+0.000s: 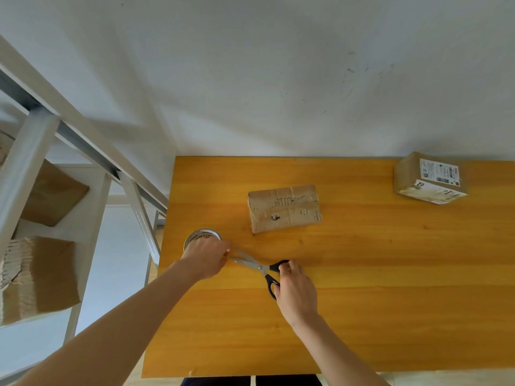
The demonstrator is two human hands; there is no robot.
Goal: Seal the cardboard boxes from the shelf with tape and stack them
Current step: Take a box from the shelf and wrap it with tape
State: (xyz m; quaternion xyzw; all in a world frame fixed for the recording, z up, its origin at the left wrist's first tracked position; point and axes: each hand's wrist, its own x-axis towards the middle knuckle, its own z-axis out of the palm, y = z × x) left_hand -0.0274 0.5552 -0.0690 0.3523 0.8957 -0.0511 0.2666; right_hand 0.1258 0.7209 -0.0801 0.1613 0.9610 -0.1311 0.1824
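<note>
A flat cardboard box (284,208) with tape across its top lies in the middle of the orange wooden table (362,302). A second box (429,178) with a white shipping label stands at the table's far right. My left hand (205,256) grips a tape roll (203,235) near the table's left edge, covering most of it. My right hand (296,291) holds black-handled scissors (260,267), fingers in the loops. The blades are spread and point left, their tips at my left hand's fingers. Any tape strip between the blades is too fine to see.
A grey metal shelf (36,151) stands left of the table. It carries a brown box (53,193) on an upper level and a bundle of flattened cardboard (36,277) below. A white wall runs behind the table.
</note>
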